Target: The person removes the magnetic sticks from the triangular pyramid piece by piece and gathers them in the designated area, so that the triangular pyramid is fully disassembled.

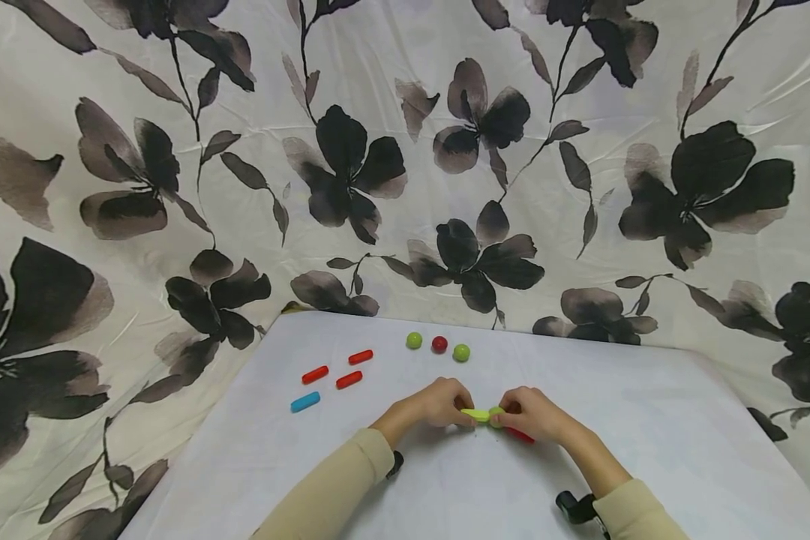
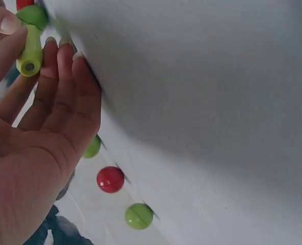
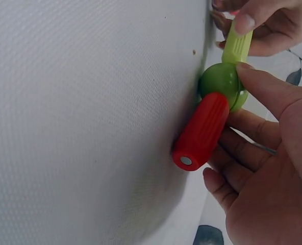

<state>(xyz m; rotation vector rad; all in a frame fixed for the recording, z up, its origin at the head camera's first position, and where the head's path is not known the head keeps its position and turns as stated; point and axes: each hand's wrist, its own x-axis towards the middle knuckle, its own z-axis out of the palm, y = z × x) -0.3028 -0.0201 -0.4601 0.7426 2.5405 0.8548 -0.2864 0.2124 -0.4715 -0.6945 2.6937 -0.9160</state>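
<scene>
My left hand (image 1: 444, 403) pinches a yellow-green rod (image 2: 31, 53) between thumb and forefinger. That rod's far end meets a green ball (image 3: 220, 83), which my right hand (image 1: 535, 414) holds between thumb and fingers. A red rod (image 3: 201, 132) joins the same ball on the right side, low over the white table, and a round silvery spot shows in its free end. A similar grey spot sits in the yellow-green rod's near end in the left wrist view. Ball and rods form one bent chain between the two hands.
Behind the hands lie a red ball (image 1: 439, 344) between two green balls, one at left (image 1: 414, 340) and one at right (image 1: 462, 352). Several red rods (image 1: 349, 379) and a blue rod (image 1: 305, 402) rest on the white table (image 1: 648, 420) at left. A flowered cloth (image 1: 378, 67) hangs behind.
</scene>
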